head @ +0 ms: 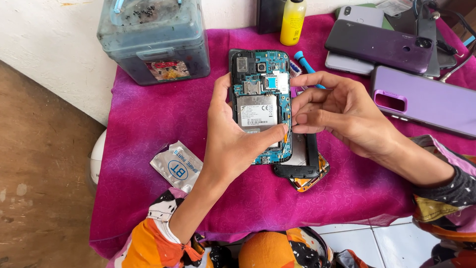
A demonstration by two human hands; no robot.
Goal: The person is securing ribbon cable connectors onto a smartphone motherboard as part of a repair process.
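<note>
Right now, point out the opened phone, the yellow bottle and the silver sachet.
opened phone point(258, 111), head view, on its silver battery.
yellow bottle point(292, 22), head view, mid-body.
silver sachet point(177, 166), head view, centre of the foil.

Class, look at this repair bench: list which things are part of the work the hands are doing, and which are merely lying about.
In hand:
- opened phone, held by the left hand
- right hand, fingers pinching at its edge
- black frame lying beneath

Lying about:
- yellow bottle
- grey plastic box
- silver foil packet
- purple phones
- blue tool
</note>
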